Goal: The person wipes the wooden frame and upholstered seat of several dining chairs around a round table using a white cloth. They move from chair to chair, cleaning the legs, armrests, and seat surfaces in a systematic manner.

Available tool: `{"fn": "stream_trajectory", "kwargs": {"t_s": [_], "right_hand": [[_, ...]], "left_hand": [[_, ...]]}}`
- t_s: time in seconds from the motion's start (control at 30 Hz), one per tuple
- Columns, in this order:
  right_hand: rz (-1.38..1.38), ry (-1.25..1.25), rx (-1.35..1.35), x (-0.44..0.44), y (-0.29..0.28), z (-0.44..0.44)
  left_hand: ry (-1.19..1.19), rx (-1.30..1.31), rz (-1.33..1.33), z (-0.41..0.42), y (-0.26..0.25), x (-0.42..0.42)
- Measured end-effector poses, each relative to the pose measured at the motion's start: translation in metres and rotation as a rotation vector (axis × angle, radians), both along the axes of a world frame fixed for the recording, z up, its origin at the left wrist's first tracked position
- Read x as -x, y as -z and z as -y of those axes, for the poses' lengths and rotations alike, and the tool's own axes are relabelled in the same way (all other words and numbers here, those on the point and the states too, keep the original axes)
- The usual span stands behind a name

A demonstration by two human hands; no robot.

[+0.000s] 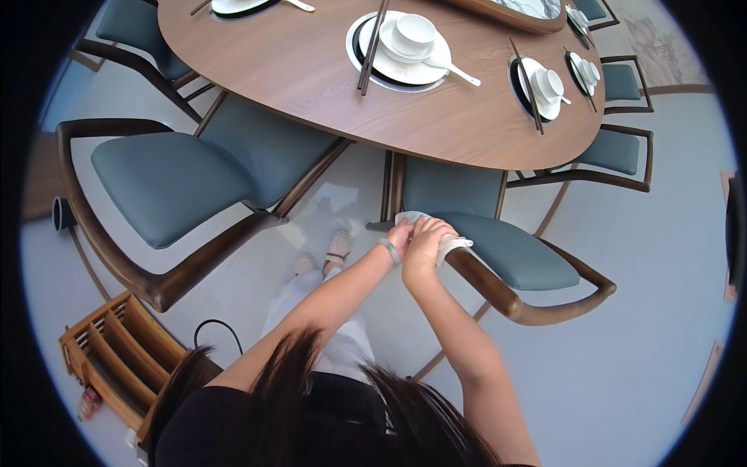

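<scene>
A white cloth (452,245) is wrapped over the dark wooden armrest (484,283) of a chair, just right of my feet. My right hand (430,236) lies over the cloth, its fingers curled around the armrest. Close against it, my left hand (401,236), with a pale band at the wrist, grips the cloth near the armrest's end by the table. The fingers partly hide each other and the wood beneath. Beside the armrest spreads the chair's blue-grey padded seat (513,251), and its backrest (452,184) stands near the table edge.
A round wooden dining table (280,87) curves across the top, set with white plates (402,73), bowls (415,29) and dark chopsticks (373,49). Another padded chair (175,181) stands to the left. A slatted wooden rack (125,356) sits at lower left, near a black cable (217,321).
</scene>
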State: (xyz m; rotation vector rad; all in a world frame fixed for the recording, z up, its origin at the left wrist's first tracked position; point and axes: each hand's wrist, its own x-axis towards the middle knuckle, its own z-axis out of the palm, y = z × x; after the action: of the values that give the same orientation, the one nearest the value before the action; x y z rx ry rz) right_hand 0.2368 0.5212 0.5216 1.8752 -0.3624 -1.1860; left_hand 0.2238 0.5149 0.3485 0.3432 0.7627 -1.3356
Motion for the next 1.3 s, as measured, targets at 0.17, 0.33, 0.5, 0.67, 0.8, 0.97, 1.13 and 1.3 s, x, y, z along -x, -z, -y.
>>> {"fn": "stream_trajectory", "kwargs": {"t_s": [0.17,0.33,0.5,0.67,0.8,0.97,1.13,1.3], "right_hand": [[0.04,0.034,-0.118,0.007,-0.005,0.006],[0.142,0.248,-0.26,-0.002,-0.054,0.012],[0.149,0.218,-0.241,0.008,-0.061,0.009],[0.101,0.155,-0.173,0.001,-0.003,0.012],[0.096,0.198,-0.203,-0.013,0.038,0.018],[0.044,0.202,-0.267,-0.016,0.082,0.025],[0.019,0.26,-0.256,-0.026,0.108,0.027],[0.222,0.266,-0.317,-0.026,0.111,0.025]], "left_hand": [[0.071,0.096,-0.076,-0.02,-0.031,-0.009],[0.125,-0.005,0.072,-0.022,-0.081,-0.011],[0.125,0.045,0.049,-0.029,-0.073,-0.003],[0.118,0.003,-0.014,-0.021,-0.014,-0.002],[0.107,-0.15,-0.013,-0.025,-0.012,-0.011],[0.096,-0.201,-0.02,-0.039,-0.001,-0.017],[0.093,-0.175,-0.016,-0.046,0.019,-0.026],[0.119,-0.119,0.066,-0.045,0.042,-0.033]]}}
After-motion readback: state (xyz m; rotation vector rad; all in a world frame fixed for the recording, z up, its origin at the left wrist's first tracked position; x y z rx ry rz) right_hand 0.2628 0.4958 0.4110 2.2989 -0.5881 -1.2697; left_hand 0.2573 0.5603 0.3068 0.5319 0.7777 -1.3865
